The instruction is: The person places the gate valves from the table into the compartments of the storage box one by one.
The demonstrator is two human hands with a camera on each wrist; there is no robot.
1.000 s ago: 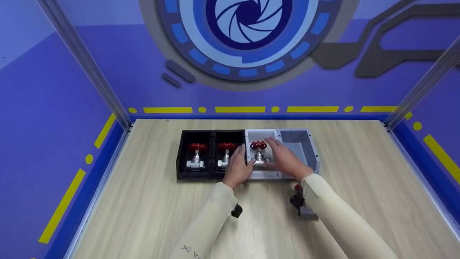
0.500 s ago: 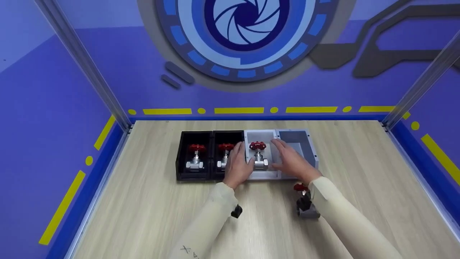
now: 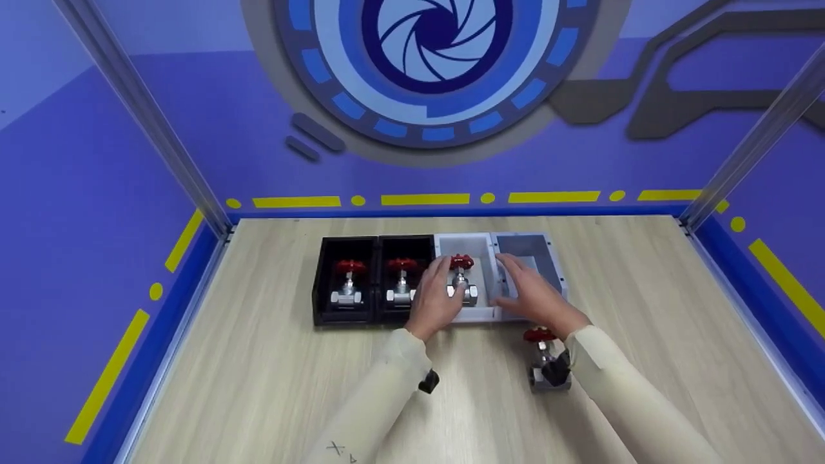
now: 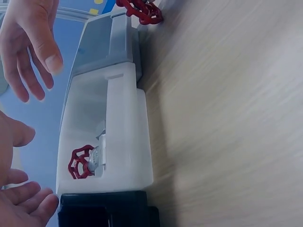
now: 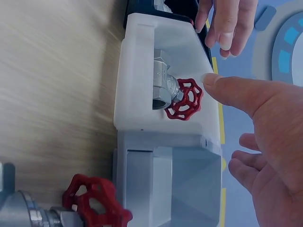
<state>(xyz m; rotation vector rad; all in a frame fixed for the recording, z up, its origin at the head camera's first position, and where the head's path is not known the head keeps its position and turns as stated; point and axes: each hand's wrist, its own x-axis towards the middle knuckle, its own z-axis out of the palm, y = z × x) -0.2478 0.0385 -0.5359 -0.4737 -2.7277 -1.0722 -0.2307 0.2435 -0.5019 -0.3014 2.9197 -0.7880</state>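
Inside the white bin (image 3: 465, 314) stands a metal valve with a red handwheel (image 5: 184, 100). My left hand (image 3: 437, 299) hovers at the bin's left side, partly covering this valve in the head view. Its fingers look relaxed and hold nothing. To the right, over the edge between the white and grey bins, is my right hand (image 3: 540, 298), fingers extended, with a gap to the valve in the right wrist view. Another red-wheeled valve (image 3: 543, 348) stands on the table below the grey bin (image 3: 554, 258), partly hidden by the black wrist camera.
Two black bins (image 3: 345, 317) adjoin the white one on the left, each bearing a red-wheeled valve; the second valve (image 3: 399, 293) is close to my left hand. The bins form one row on the wooden table (image 3: 271, 374). Blue panels (image 3: 193, 129) enclose the back and sides.
My right hand has drawn away to the right from the valve in the white bin. My left hand has shifted slightly right. More of the valve on the table shows now.
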